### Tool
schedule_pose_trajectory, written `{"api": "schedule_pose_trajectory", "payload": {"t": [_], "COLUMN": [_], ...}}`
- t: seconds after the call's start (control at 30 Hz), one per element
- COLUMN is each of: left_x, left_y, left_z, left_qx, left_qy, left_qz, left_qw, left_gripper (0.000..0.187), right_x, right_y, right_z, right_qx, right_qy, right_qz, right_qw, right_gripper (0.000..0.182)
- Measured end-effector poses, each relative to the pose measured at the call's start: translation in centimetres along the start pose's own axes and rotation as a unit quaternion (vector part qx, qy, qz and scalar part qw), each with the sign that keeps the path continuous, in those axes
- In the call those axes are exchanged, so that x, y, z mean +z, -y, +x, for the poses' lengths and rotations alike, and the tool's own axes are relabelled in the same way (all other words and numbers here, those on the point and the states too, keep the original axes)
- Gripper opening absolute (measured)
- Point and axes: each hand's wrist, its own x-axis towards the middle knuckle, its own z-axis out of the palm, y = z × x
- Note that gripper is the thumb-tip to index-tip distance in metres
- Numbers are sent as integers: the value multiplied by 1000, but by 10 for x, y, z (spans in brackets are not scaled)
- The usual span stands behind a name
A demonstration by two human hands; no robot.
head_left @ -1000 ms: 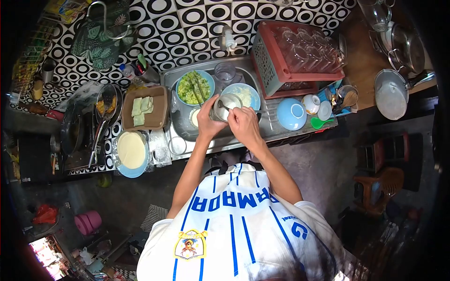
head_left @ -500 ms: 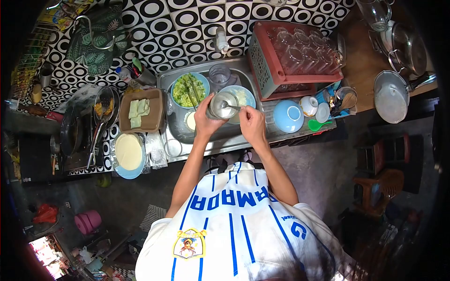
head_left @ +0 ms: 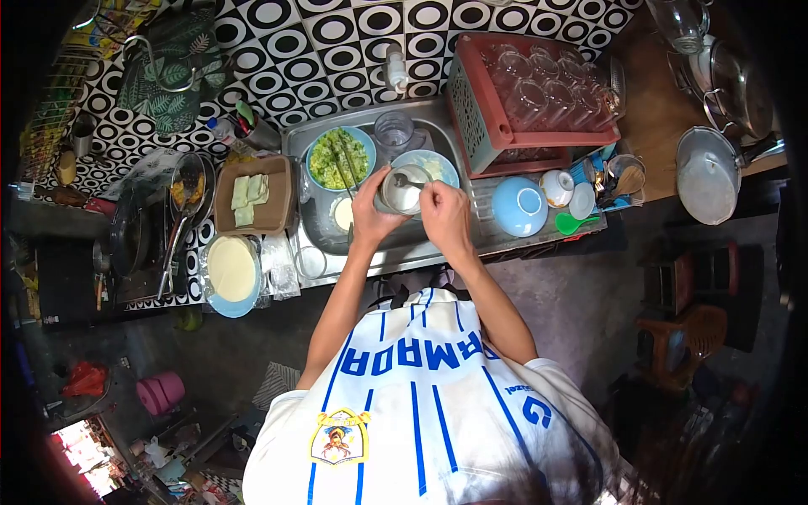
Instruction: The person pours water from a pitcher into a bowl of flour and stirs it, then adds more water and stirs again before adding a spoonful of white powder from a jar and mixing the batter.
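Note:
My left hand [head_left: 373, 212] is wrapped round a clear jar [head_left: 389, 203] with white contents, held above the steel sink. A metal spoon [head_left: 404, 181] reaches into the jar, its handle pinched in my right hand [head_left: 446, 215]. Just behind the jar is a plate of pale pieces [head_left: 435, 167], partly covered by it. To the left sits a blue bowl of chopped greens [head_left: 339, 160] with a long dark utensil across it. A clear cup [head_left: 394, 130] stands behind the jar. A small round of cream-coloured stuff [head_left: 343, 214] lies beside my left hand.
A red rack [head_left: 471, 93] of glasses stands behind on the right. An upturned blue bowl [head_left: 518, 207] and a green spoon [head_left: 572, 223] lie right of the sink. On the left are a brown tray [head_left: 282, 198], a plate of pale round sheets [head_left: 232, 271] and pans.
My right hand has moved slightly left and closer to the jar, and the spoon has shifted inside it. My left hand still holds the jar.

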Motion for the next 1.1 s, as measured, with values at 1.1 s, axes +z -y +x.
{"api": "schedule_pose_trajectory", "payload": {"t": [1.1], "left_x": [2], "left_y": [8], "left_z": [4], "left_qx": [-66], "left_qy": [-38], "left_qz": [18], "left_qw": [997], "left_gripper": [84], "right_x": [-2], "right_y": [-26], "right_z": [-7], "right_qx": [44], "right_qy": [-34], "right_qz": [165], "right_qw": [985], "right_gripper": [33]}}
